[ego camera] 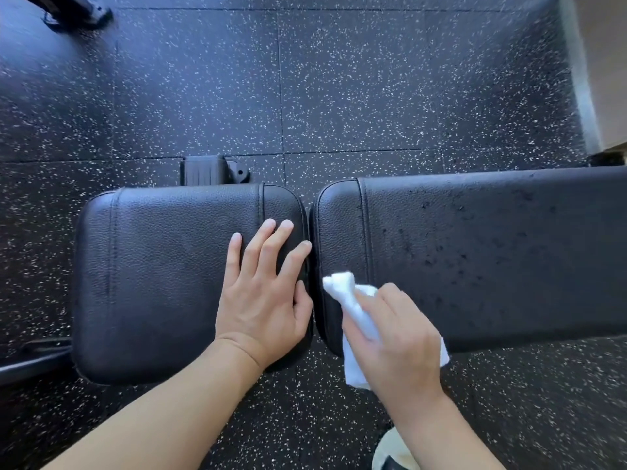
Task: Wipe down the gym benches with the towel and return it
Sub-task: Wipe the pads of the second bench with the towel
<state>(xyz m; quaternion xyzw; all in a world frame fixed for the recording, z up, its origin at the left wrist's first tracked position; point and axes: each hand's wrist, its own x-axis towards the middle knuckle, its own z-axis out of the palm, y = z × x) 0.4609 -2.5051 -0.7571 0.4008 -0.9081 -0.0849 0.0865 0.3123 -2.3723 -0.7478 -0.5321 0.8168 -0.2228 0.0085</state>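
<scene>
— What are the pads made of?

— Both are black, pebbled leather-like upholstery with rounded corners and stitched seams near their ends. The short seat pad [169, 276] lies left; the long back pad [492, 259] runs off the right edge, so its far end is cut off. A narrow gap parts the two. Dark speckles dot the long pad's surface; whether they are drops or marks cannot be told.

— And the hands?

— The left hand [261, 296] lies flat on the seat pad's right end, fingers straight and slightly spread, thumb along the pad's edge by the gap. The right hand [400, 337] has its fingers curled round the white towel [353, 310], which is soft, crumpled and bunched. One twisted end pokes out onto the back pad's left end, just beside the gap; the rest hangs below the hand over the pad's near edge.

— What surrounds the bench?

— A black rubber floor [339, 79] flecked with white, laid in tiles. A black ribbed frame part [210, 171] shows behind the seat pad, mostly hidden by it. A pale rounded thing [390, 449] at the bottom edge is cut off and unclear.

— Any writing?

— None legible.
</scene>
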